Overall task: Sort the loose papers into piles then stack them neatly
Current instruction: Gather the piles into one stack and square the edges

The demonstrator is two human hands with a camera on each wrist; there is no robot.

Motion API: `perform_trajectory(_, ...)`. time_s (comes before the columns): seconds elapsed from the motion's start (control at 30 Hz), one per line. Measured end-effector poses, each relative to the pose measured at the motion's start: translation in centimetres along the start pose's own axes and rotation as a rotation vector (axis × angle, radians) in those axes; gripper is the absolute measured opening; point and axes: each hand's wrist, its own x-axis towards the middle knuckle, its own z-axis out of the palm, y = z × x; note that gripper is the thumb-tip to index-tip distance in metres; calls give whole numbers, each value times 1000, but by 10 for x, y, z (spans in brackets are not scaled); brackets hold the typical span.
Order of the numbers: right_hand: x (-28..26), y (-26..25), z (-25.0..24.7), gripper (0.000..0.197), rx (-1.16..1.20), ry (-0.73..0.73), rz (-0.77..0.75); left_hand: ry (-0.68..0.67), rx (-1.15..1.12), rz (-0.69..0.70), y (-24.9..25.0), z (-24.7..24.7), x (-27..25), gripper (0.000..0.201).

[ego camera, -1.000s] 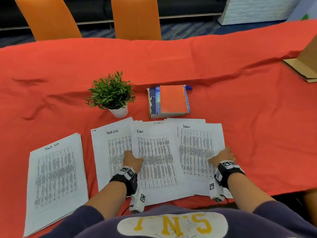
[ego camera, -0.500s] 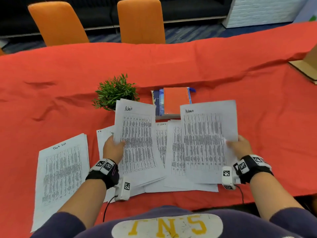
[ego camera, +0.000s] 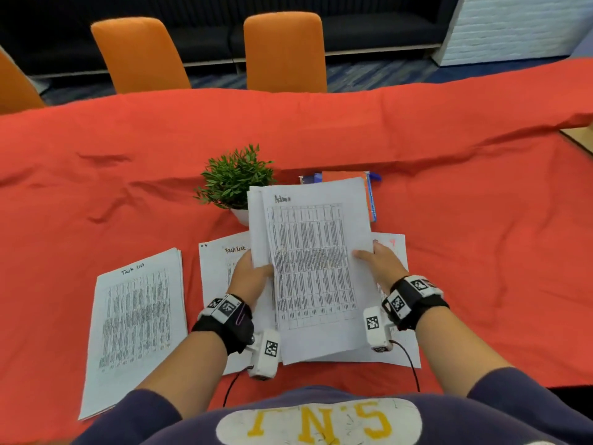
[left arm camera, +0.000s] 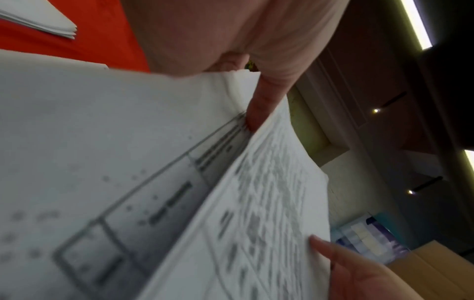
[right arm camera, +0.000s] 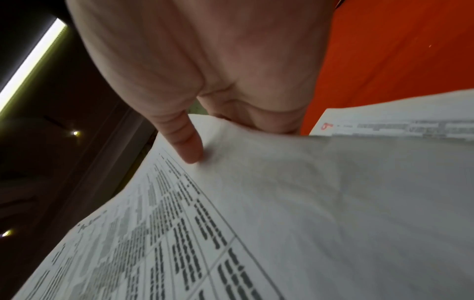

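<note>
While both hands are raised above the desk (ego camera: 481, 220), they hold two printed sheets one over the other. The left hand (ego camera: 248, 277) pinches the rear sheet (ego camera: 256, 226) at its left edge, thumb on the printed face. The right hand (ego camera: 382, 264) grips the front sheet (ego camera: 316, 268) (headed "Admin" in handwriting) at its right edge, thumb laid on the table of figures. In the right wrist view the thumb (right arm camera: 186, 140) presses on top of the paper and the fingers go under it. The front sheet overlaps most of the rear one, and both tilt up toward the person.

On the red cloth beneath them lie more papers: a "Task List" sheet (ego camera: 218, 264) under the left hand and further sheets (ego camera: 396, 252) under the right. A separate "Task List" pile (ego camera: 138, 322) lies well apart to the left, its edges roughly squared. Behind the held sheets stand a small potted plant (ego camera: 234, 181) and a stack of books (ego camera: 343, 176), partly hidden. Orange chairs (ego camera: 284, 49) stand beyond the desk.
</note>
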Motion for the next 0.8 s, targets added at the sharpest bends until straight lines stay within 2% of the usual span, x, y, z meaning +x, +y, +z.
perform_trajectory(0.1, -6, -1, 16, 15, -41, 21, 4, 14, -21, -51, -2, 7, -4, 27)
perform_trajectory(0.17, -11, -2, 25, 19, -70, 47, 0, 41, -31, -97, -4, 7, -10, 41)
perform_trajectory(0.23, -14, 1, 33, 24, -71, 60, 3, 36, 48, -70, -10, 5, -13, 55)
perform_trajectory(0.37, -16, 11, 45, 30, -76, 30, 27, 95, 264, 18, -31, -4, -15, 37)
perform_trajectory(0.43, -14, 20, 43, 33, -81, 3, 36, 143, 281, -3, -40, -14, -12, 37)
perform_trajectory(0.5, -11, 30, 31, 43, -203, -15, 92, 178, 271, -17, -44, -25, -12, 38)
perform_trajectory(0.57, -4, 44, 12, 57, -417, 51, 202, 217, 283, -31, -47, -38, -10, 37)
perform_trajectory(0.63, 1, 60, -6, 68, -644, 188, 340, 255, 292, -47, -49, -50, -8, 35)
perform_trajectory(0.7, 1, 73, -17, 77, -708, 308, 446, 295, 278, -82, -49, -58, -7, 35)
perform_trajectory(0.8, 1, 85, -25, 86, -688, 388, 490, 322, 256, -109, -50, -64, -6, 38)
